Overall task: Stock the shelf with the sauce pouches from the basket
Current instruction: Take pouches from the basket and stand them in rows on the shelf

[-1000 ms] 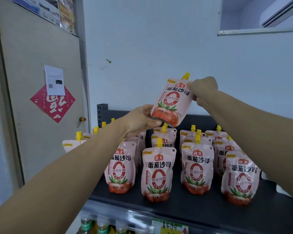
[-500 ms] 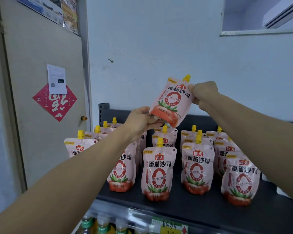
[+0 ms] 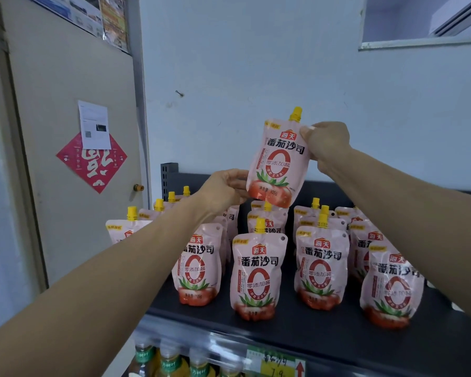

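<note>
Both hands hold one sauce pouch point(image 3: 276, 161) up in the air above the shelf point(image 3: 324, 338), a little tilted, its yellow cap point(image 3: 295, 114) leaning toward the right. The right hand point(image 3: 327, 144) pinches the pouch's upper right corner just below the cap, thumb on the printed front and the other fingers curled close behind it, so the grip is narrow. The left hand point(image 3: 223, 190) meets the pouch's lower left edge near the red tomato picture; its fingers are bent in and closed on that corner, though how far they wrap behind the pouch is hidden. The pouch is soft, glossy pink plastic film, flat at the top and rounded and full at the bottom, with a big red ring, green leaves and dark lettering. Below it, many pouches of the same kind point(image 3: 257, 276) stand upright in rows on the flat, dark, matte shelf, each with a small ribbed yellow cap. Under the shelf edge are green-capped bottles point(image 3: 172, 360) and a yellow price tag point(image 3: 279, 367). To the left, a beige door point(image 3: 52, 200) carries a red diamond-shaped paper decoration point(image 3: 91, 163) and a white sheet point(image 3: 94, 125).
</note>
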Available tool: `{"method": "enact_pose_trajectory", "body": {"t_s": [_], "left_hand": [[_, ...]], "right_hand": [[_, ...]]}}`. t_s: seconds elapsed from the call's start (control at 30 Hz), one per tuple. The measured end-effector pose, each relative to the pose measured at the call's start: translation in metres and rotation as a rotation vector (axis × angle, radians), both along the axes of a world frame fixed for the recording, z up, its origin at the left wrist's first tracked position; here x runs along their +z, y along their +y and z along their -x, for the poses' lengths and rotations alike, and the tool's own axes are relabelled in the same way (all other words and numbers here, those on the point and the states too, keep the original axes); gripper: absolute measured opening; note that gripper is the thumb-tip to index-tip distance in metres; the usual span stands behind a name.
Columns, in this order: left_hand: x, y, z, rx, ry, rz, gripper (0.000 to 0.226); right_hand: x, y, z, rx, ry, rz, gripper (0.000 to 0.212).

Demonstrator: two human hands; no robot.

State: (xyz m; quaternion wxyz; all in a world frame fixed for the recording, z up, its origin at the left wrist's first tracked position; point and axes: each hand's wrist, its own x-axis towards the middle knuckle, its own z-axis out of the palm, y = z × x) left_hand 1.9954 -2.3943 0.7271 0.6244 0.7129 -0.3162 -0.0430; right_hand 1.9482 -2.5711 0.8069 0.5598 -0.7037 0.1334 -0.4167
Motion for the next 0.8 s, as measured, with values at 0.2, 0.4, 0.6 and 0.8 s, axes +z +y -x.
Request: {"method": "enact_pose_trajectory", "body": {"t_s": [0.2,0.4,0.6,0.8], "left_hand": [[0.007,-0.005,-0.008,0.079,-0.011,-0.016,0.056],[0.008,-0.019,-0.021,0.219,-0.038,-0.022,0.020],[-0.012,-0.026,-0.036,0.341,-0.167,-0.312,0.033],[-0.032,-0.033,-0.036,0.308,-0.428,-0.770,0.021]], "right_hand": [[-0.014,0.006,-0.009,0.035,0.026,0.152,0.018],[-0.043,0.010,-0.019,0.117,0.092,0.262,0.007],[-0.071,0.004,-0.026,0.209,0.306,0.343,0.011],[-0.093,0.006,-0.027,0.176,0.689,0.868,0.021]]}}
